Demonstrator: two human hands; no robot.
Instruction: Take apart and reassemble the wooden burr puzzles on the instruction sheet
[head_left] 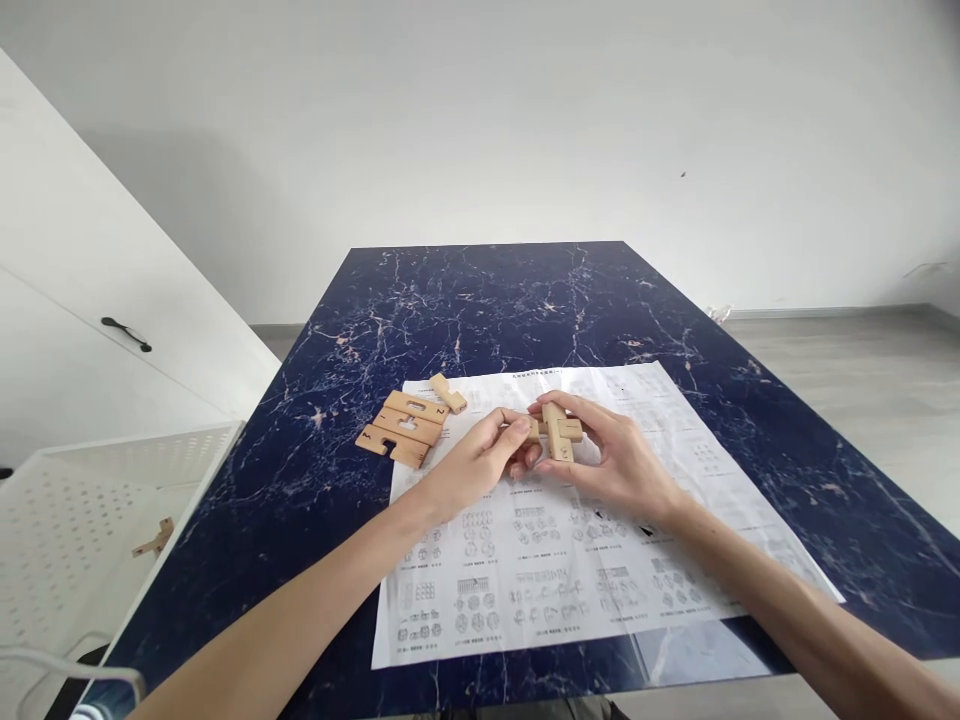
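Over a white printed instruction sheet (pixel 517 570), both my hands hold light wooden interlocking puzzle pieces (pixel 557 430) that cross each other. My right hand (pixel 611 445) grips the upright piece between thumb and fingers, one at its top and one at its bottom. My left hand (pixel 487 450) pinches the left end of the crossing piece with thumb and forefinger. To the left, several flat numbered wooden pieces with cut-outs (pixel 405 425) lie side by side, partly on the sheet. Just beyond them rests a small notched wooden piece (pixel 448 393).
The dark blue marbled table (pixel 480 310) runs away toward a white wall. At left stand a white cabinet with a black handle (pixel 126 334) and a white perforated basket (pixel 67 500) holding a wooden piece (pixel 155 538). A white cable (pixel 75 665) curves at the lower left.
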